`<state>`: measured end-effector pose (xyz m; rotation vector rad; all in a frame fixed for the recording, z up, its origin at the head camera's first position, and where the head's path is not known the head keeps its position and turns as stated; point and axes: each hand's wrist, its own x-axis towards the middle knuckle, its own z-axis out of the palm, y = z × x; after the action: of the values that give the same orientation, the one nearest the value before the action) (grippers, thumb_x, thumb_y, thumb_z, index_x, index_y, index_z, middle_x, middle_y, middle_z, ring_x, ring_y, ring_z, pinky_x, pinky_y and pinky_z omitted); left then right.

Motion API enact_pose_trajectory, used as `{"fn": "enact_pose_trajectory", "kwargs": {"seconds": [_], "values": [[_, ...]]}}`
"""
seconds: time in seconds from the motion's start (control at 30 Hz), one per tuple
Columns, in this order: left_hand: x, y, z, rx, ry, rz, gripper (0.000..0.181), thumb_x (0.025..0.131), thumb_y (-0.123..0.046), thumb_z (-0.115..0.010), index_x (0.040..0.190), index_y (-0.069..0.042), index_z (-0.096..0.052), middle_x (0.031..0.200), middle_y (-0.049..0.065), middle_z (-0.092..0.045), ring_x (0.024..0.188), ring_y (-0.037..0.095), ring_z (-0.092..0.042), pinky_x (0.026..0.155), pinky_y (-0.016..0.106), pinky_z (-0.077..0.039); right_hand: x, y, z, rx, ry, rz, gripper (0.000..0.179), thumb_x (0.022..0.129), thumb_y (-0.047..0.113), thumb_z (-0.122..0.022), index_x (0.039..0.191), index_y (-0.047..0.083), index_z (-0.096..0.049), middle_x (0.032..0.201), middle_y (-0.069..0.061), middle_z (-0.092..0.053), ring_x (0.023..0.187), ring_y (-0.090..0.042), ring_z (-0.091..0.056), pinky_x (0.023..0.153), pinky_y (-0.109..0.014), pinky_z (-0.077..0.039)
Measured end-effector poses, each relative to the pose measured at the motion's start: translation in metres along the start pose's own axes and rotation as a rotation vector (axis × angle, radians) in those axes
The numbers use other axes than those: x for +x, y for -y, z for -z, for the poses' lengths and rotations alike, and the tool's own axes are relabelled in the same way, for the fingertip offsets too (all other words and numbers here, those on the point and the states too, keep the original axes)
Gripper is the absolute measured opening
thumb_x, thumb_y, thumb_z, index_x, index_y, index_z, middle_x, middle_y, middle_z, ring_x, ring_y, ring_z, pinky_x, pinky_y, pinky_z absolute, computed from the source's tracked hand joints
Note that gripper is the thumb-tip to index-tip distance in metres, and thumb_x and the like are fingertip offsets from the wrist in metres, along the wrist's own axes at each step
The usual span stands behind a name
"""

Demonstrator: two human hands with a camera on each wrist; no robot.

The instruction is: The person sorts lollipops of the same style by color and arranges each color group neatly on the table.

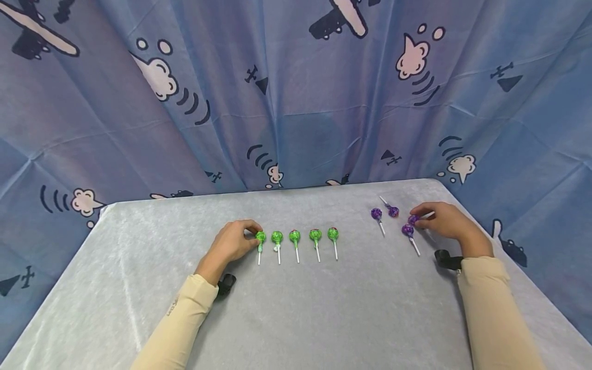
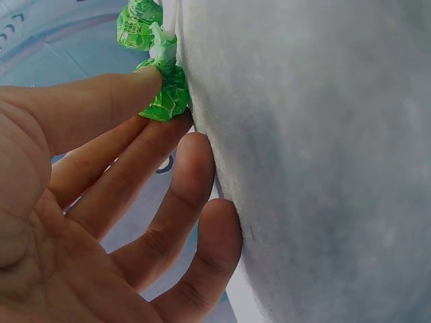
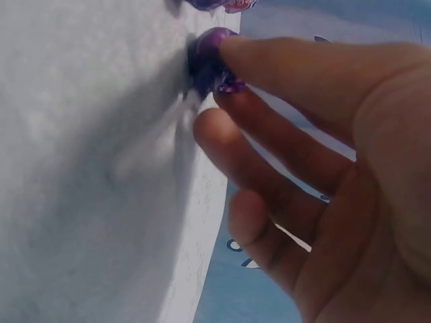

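At the left end of a row of green-wrapped lollipops, my left hand (image 1: pixel 236 240) pinches the outermost green lollipop (image 1: pixel 261 237) by its head. In the left wrist view its thumb lies on the crinkled green wrapper (image 2: pixel 168 94), the fingers behind it. The stick points toward me. Over on the right, my right hand (image 1: pixel 441 220) pinches a purple lollipop (image 1: pixel 413 219) by its head. The right wrist view shows the purple wrapper (image 3: pixel 210 57) between thumb and fingers, with the white stick (image 3: pixel 151 141) slanting away, blurred. Another purple lollipop (image 1: pixel 408 230) lies right beside the fingertips.
Several more green lollipops (image 1: pixel 295 236) line up to the right of the left hand, sticks toward me. Two purple lollipops, one upright (image 1: pixel 376 214) and one turned stick-away (image 1: pixel 393 211), lie left of the right hand. A patterned blue curtain (image 1: pixel 305 103) hangs behind the grey-covered table (image 1: pixel 324 308).
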<state>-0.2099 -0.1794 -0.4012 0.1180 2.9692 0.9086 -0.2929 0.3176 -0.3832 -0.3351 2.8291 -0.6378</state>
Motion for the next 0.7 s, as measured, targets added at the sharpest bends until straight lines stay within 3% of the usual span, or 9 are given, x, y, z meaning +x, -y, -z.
{"fn": "enact_pose_trajectory", "kwargs": {"seconds": [0.2,0.43,0.7], "values": [[-0.0001,0.0,-0.0001,0.0,-0.001,-0.003,0.023,0.087,-0.019,-0.076,0.11,-0.019,-0.074,0.112,0.0,-0.074,0.1,0.022,-0.068,0.089,0.044,-0.051,-0.0013,-0.0042,0.0019,0.0,-0.014,-0.039,0.038,0.097,0.022,-0.061,0.125,-0.003,-0.06,0.121,-0.029,-0.062,0.112,-0.048,-0.055,0.092,-0.063,-0.047],[0.0003,-0.0001,-0.0003,0.005,-0.001,-0.003,0.023,0.087,-0.02,-0.076,0.11,-0.019,-0.074,0.112,-0.001,-0.074,0.099,0.022,-0.067,0.088,0.044,-0.051,-0.002,-0.0078,0.004,-0.005,-0.021,-0.031,0.039,0.099,0.018,-0.056,0.134,0.001,-0.056,0.13,-0.032,-0.058,0.117,-0.053,-0.054,0.094,-0.066,-0.046],[0.001,0.0006,-0.0011,0.006,0.002,0.008,0.024,0.087,-0.019,-0.076,0.11,-0.02,-0.074,0.113,-0.001,-0.074,0.099,0.022,-0.068,0.089,0.044,-0.051,-0.0054,-0.0099,0.0062,0.002,-0.018,-0.028,0.034,0.099,0.019,-0.058,0.126,-0.001,-0.062,0.129,-0.031,-0.06,0.117,-0.052,-0.054,0.096,-0.067,-0.044]]}}
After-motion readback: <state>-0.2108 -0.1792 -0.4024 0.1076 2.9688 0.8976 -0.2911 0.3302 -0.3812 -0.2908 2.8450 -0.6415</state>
